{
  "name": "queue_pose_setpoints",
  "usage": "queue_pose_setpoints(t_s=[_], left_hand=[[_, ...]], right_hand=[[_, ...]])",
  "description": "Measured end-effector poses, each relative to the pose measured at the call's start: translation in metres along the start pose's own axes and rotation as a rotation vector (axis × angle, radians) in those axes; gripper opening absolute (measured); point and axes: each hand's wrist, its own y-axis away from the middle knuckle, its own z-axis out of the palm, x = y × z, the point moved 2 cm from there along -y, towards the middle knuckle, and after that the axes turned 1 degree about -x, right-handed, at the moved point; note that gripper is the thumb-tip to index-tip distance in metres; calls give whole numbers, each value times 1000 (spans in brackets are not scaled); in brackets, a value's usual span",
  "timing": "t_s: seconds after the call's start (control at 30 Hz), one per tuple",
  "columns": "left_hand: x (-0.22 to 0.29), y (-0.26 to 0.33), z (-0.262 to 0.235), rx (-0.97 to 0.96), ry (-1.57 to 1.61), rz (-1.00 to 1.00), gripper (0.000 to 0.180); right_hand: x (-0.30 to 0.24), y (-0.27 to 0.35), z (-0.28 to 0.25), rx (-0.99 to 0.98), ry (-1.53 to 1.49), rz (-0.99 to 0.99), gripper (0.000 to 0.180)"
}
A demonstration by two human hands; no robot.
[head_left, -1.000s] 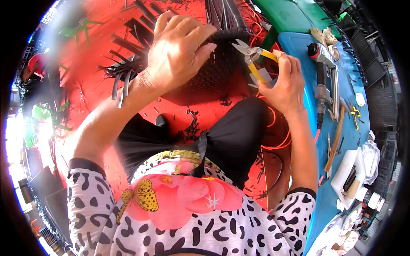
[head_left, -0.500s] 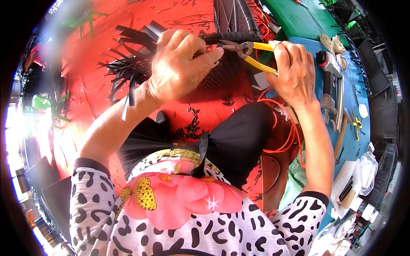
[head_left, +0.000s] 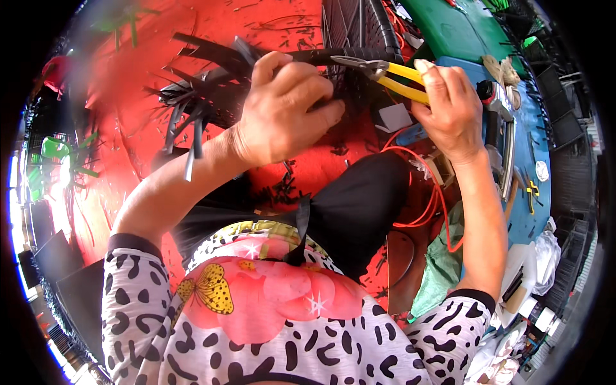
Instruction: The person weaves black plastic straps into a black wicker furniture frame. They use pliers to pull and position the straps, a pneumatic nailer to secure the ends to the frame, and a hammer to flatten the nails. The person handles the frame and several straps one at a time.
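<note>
My left hand (head_left: pixel 285 106) grips a black woven panel (head_left: pixel 224 96) whose loose black strips fan out to the left over the red floor. My right hand (head_left: pixel 449 109) is closed around the yellow handles of a pair of pliers (head_left: pixel 385 72). The metal jaws of the pliers point left and reach the panel's upper edge, just above my left fingers. My knees in black trousers (head_left: pixel 359 212) sit below both hands.
A black woven basket (head_left: pixel 359 25) stands at the top. Black strip offcuts (head_left: pixel 282 186) litter the red floor. An orange cable (head_left: pixel 430 192) loops by my right knee. A blue table (head_left: pixel 532 147) on the right carries tools; a green surface (head_left: pixel 449 29) lies beyond it.
Both hands and the woven panel have shifted a little upward in view. The pliers have swung from tilted to nearly level, jaws now at the panel's upper edge.
</note>
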Motion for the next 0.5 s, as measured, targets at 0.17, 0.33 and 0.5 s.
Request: queue_pose_setpoints(t_s=[0.17,0.33,0.5], left_hand=[[41,6,-18,-66,181,145,17],[53,47,20,-662,156,43,31],[22,3,-5,-221,259,87,40]], right_hand=[[29,64,-26,12,-54,478,83],[102,197,-96,-180,342,1196,91],[110,273,-127,-523,670,1447,90]])
